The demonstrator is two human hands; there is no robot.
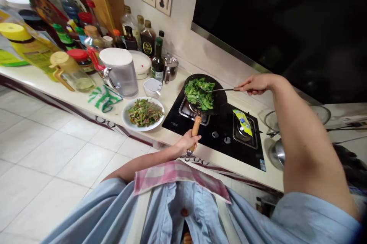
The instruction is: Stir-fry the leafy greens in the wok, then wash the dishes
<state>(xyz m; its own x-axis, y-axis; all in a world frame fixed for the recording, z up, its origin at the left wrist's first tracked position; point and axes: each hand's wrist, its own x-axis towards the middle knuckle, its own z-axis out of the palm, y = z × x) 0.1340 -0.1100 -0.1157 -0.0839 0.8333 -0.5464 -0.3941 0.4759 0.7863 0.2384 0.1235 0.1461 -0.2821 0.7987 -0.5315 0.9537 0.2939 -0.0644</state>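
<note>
Gas hob (235, 156) with two burners (243, 131); left hand (186, 142) grips wok (220, 99), right hand (254, 84) spatula (219, 90).

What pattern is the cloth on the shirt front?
The cloth is pink-and-white check, best seen in the head view.

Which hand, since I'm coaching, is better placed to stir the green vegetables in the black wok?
The right hand, likely: it holds a metal spatula in the green vegetables; the left hand grips the wooden handle of the black wok.

**No legible writing**
Print on the gas hob (183, 129), sauce bottle (148, 43) and yellow packet (242, 122) is too small to read.
</note>
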